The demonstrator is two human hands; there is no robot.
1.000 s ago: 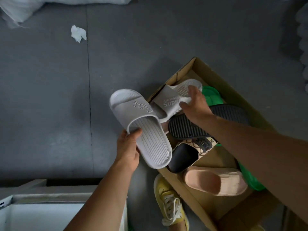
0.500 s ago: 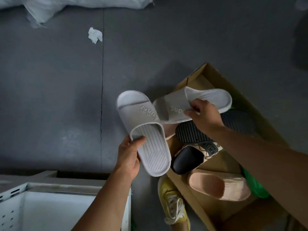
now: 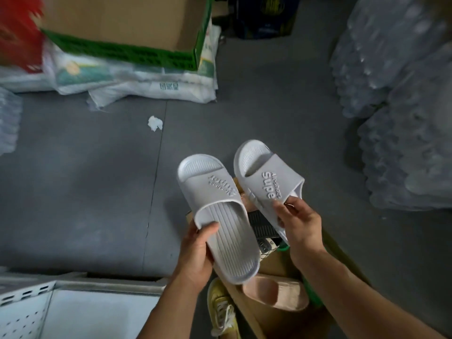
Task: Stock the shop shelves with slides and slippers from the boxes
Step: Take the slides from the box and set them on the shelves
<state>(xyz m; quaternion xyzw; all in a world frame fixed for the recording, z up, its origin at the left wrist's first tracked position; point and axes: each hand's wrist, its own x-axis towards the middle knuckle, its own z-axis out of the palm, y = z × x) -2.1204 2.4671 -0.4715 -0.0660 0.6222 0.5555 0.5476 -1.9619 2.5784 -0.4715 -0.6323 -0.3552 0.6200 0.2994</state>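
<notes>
Two pale grey slides are held up side by side above the floor. My left hand point(image 3: 198, 253) grips the heel end of the left slide point(image 3: 217, 216), thumb on its ribbed footbed. My right hand point(image 3: 299, 221) pinches the strap edge of the right slide point(image 3: 266, 177), which shows raised lettering. Below them an open cardboard box point(image 3: 340, 250) holds a peach slide point(image 3: 276, 293), a black slide point(image 3: 260, 225) and a patterned one, partly hidden by my hands. A white shop shelf point(image 3: 80, 307) sits at the bottom left.
My yellow shoe point(image 3: 221, 311) stands beside the box. A crumpled white paper point(image 3: 155, 123) lies on the grey floor. A green-edged cardboard box point(image 3: 127, 25) rests on white sacks at the back. Wrapped bottle packs point(image 3: 401, 99) are stacked on the right.
My right hand lifted the second grey slide out of the box and turned it upright beside the first. My head tilted up, bringing the back boxes and bottle packs into view.
</notes>
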